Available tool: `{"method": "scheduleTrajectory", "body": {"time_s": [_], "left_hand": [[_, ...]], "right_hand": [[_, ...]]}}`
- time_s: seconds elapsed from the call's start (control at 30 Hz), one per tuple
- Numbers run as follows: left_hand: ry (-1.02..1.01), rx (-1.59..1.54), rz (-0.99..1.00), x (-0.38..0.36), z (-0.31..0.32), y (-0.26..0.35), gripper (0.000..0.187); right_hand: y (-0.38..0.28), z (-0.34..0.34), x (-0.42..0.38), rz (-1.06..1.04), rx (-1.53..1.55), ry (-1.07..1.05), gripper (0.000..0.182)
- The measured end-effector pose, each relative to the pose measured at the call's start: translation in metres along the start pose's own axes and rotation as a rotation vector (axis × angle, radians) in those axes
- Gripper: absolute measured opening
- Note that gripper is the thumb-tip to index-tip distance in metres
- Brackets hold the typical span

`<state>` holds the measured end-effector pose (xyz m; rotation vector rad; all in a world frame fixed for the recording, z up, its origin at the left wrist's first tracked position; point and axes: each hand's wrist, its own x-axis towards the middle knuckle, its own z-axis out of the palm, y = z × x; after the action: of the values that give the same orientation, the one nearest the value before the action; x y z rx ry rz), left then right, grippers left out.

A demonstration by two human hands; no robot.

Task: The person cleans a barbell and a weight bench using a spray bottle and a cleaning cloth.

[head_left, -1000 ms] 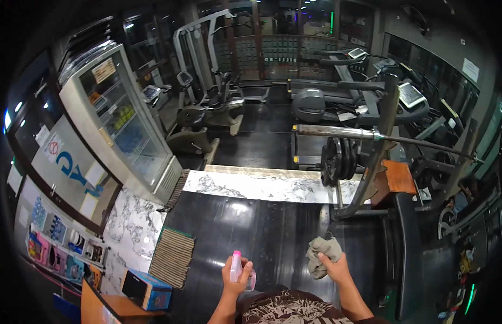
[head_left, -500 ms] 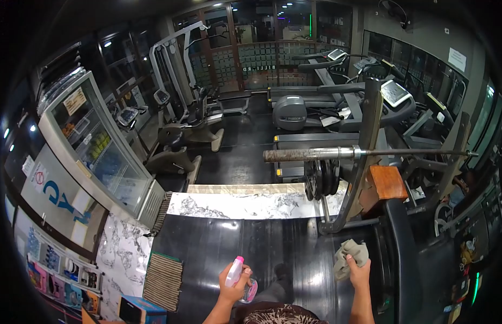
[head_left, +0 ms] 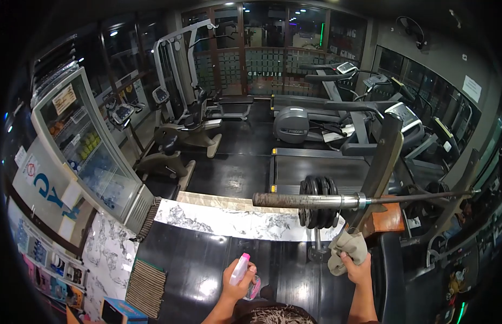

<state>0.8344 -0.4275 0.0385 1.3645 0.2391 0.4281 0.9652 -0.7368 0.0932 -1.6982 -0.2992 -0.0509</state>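
Observation:
My left hand [head_left: 235, 289] is wrapped round a spray bottle [head_left: 239, 270] with a whitish top and a pink tip; a clear, pink-marked part of it shows below the fingers. On the right, my right hand [head_left: 361, 270] grips a crumpled grey-beige cloth [head_left: 345, 249], thumb on top. The cloth overlaps the foot of a rack upright [head_left: 382, 162] in this view. Ahead of both hands, a barbell [head_left: 283, 201] with a worn sleeve lies across the rack. Black weight plates [head_left: 319, 186] stand just behind the sleeve.
A wooden block [head_left: 385, 218] sits by the rack. Beyond a marble-patterned step [head_left: 208, 220] are treadmills [head_left: 321, 167], an elliptical [head_left: 291, 125] and exercise bikes [head_left: 170, 162]. A glass-door fridge [head_left: 94, 151] stands left, with a striped mat [head_left: 145, 289] on the dark floor [head_left: 181, 259] nearer me.
My view has shifted, and the barbell and rack appear lower and closer. The cloth in my right hand sits slightly higher, nearer the rack. Both hands keep their holds.

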Motion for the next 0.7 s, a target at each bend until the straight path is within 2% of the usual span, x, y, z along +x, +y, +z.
{"method": "scheduleTrajectory", "body": {"time_s": [0.37,0.53,0.7], "left_hand": [[0.026,0.175,-0.014,0.057,0.047,-0.02,0.01],[0.101,0.184,-0.015,0.064,0.091,-0.031,0.008],[0.208,0.18,0.018,0.065,0.16,-0.047,0.006]], "right_hand": [[0.035,-0.031,0.086,-0.026,0.063,0.015,0.028],[0.047,-0.061,0.132,-0.063,0.085,-0.066,0.028],[0.061,-0.105,0.182,-0.112,0.123,-0.219,0.027]]}}
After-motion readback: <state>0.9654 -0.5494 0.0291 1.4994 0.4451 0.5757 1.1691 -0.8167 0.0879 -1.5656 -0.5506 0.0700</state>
